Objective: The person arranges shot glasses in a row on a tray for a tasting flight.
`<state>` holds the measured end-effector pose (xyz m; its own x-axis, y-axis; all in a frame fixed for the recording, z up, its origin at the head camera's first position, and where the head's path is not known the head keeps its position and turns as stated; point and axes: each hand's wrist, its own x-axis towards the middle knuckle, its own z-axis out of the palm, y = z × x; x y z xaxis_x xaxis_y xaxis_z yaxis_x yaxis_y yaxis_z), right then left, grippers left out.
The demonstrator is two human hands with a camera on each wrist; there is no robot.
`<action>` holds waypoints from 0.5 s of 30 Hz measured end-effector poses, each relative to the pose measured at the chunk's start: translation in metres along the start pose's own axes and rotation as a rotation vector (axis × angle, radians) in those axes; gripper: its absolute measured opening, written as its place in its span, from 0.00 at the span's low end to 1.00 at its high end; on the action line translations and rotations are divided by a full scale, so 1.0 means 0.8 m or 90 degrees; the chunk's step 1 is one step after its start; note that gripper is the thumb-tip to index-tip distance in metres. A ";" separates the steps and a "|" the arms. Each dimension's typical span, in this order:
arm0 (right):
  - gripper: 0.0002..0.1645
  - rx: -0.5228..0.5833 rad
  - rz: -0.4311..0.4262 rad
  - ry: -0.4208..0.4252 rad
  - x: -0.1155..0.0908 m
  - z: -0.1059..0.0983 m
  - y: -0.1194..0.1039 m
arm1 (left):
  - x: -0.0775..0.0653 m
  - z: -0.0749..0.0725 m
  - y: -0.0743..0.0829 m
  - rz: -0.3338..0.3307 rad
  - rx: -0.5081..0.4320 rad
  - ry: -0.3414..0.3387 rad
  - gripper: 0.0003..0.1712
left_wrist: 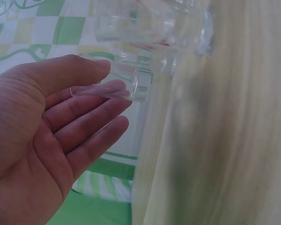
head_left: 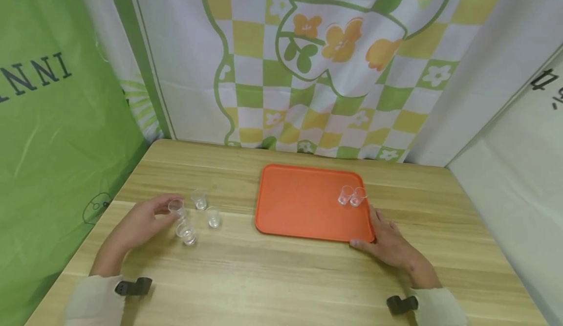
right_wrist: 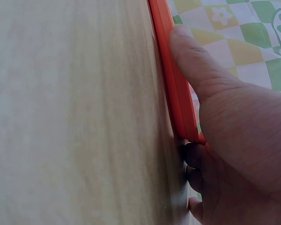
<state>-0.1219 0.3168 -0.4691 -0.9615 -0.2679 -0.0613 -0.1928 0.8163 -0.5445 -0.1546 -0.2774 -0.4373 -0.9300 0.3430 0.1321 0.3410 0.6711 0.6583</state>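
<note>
A clear cup [head_left: 178, 208] is pinched between the thumb and fingers of the left hand [head_left: 146, 221], at the left of the table [head_left: 281, 282]; whether its base is touching the wood cannot be told. Just beside it, on the near side, a second cup [head_left: 188, 234] is stood. To the right of these, a third cup [head_left: 200, 201] is placed farther back and a fourth cup [head_left: 213, 217] a little nearer. Well apart, toward the right, an orange tray [head_left: 303, 204] is laid flat, and its near right corner is gripped by the right hand [head_left: 388, 243], with the thumb set along the near edge and the fingers along the right side. Two more cups [head_left: 345, 196] are stood close together near the tray's right edge. A dark device [head_left: 134, 287] is worn at the left sleeve [head_left: 97, 299]. Behind the table's far edge, a checked curtain [head_left: 250, 37] is hung.
</note>
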 end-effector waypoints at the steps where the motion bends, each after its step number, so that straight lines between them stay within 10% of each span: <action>1: 0.68 0.001 0.001 -0.001 0.000 0.000 0.000 | 0.001 -0.001 0.003 0.002 0.006 0.006 0.25; 15: 0.68 0.001 0.004 -0.003 0.000 -0.001 -0.003 | 0.015 -0.007 0.032 0.046 0.043 0.080 0.27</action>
<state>-0.1215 0.3154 -0.4673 -0.9617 -0.2650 -0.0696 -0.1859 0.8177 -0.5448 -0.1577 -0.2596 -0.4150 -0.9112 0.3093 0.2721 0.4119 0.6915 0.5934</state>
